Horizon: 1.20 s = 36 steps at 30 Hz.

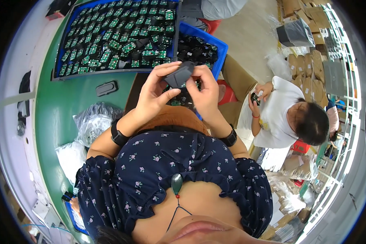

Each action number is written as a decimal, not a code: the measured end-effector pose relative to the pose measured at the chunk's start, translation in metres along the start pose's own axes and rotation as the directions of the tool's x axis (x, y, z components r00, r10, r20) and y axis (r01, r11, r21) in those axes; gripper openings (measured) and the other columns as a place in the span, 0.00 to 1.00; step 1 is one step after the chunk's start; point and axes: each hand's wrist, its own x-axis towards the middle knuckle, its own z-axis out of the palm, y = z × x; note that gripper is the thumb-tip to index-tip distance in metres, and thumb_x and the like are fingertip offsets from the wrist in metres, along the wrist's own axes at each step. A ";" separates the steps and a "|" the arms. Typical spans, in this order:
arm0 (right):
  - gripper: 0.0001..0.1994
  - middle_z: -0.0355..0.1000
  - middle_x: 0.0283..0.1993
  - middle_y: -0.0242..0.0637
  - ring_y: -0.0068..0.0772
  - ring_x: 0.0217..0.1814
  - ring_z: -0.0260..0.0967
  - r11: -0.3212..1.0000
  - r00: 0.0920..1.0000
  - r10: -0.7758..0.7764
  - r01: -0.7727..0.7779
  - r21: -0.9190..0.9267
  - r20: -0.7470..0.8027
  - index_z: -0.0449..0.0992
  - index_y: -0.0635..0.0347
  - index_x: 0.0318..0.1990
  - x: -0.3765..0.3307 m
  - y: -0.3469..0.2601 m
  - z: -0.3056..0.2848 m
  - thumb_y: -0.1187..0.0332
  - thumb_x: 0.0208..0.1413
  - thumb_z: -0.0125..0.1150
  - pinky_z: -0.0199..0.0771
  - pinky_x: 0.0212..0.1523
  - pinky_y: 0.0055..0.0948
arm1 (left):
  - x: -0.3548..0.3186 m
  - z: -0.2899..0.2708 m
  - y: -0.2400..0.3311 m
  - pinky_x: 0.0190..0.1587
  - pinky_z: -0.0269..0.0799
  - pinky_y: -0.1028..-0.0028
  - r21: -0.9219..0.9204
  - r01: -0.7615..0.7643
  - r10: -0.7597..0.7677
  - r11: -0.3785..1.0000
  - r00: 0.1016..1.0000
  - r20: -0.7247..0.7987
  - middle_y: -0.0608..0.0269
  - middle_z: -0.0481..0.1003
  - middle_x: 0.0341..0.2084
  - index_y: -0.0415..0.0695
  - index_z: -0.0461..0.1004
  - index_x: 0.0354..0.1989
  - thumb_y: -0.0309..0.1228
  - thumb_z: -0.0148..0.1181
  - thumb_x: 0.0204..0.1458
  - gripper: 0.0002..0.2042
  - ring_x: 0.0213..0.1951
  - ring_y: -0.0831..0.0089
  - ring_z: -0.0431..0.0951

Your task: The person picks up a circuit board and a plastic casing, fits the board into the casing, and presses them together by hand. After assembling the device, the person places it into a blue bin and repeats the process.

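Observation:
Close in front of my chest, both hands hold a black plastic housing with angled faces. My left hand grips its left side, fingers curled behind and thumb below. My right hand pinches its right side between thumb and fingers. The inner side of the housing does not show. Just beyond it lies a large tray filled with rows of black parts bearing green circuit boards. To its right, a blue crate holds more black parts, partly hidden by my hands.
A grey oval casing rests on the green table, near clear plastic bags. At right, a person in white handles a small black part. Cardboard and bags stand farther right.

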 end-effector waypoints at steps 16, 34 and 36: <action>0.19 0.62 0.37 0.28 0.16 0.30 0.59 0.476 0.659 0.580 -0.752 0.456 0.479 0.62 0.59 0.47 0.002 0.033 0.019 0.71 0.48 0.62 0.60 0.28 0.16 | -0.017 -0.053 -0.010 0.53 0.64 0.73 -0.505 0.580 -0.618 0.639 0.778 0.112 0.60 0.66 0.52 0.39 0.60 0.56 0.32 0.57 0.51 0.24 0.53 0.72 0.66; 0.11 0.63 0.23 0.25 0.13 0.21 0.55 0.413 0.478 0.865 -0.851 0.325 0.153 0.71 0.61 0.41 -0.081 0.115 0.000 0.63 0.59 0.52 0.55 0.21 0.15 | 0.022 -0.185 -0.143 0.32 0.69 0.71 0.795 0.496 -0.039 0.348 0.855 -0.517 0.58 0.76 0.24 0.42 0.76 0.34 0.43 0.57 0.50 0.15 0.25 0.65 0.76; 0.09 0.64 0.21 0.26 0.13 0.20 0.56 0.392 0.459 0.877 -0.854 0.342 0.141 0.71 0.61 0.37 -0.083 0.125 0.001 0.65 0.57 0.54 0.55 0.20 0.15 | 0.021 -0.194 -0.143 0.30 0.68 0.69 0.785 0.520 -0.099 0.336 0.848 -0.520 0.58 0.74 0.22 0.42 0.76 0.32 0.43 0.57 0.50 0.15 0.23 0.64 0.74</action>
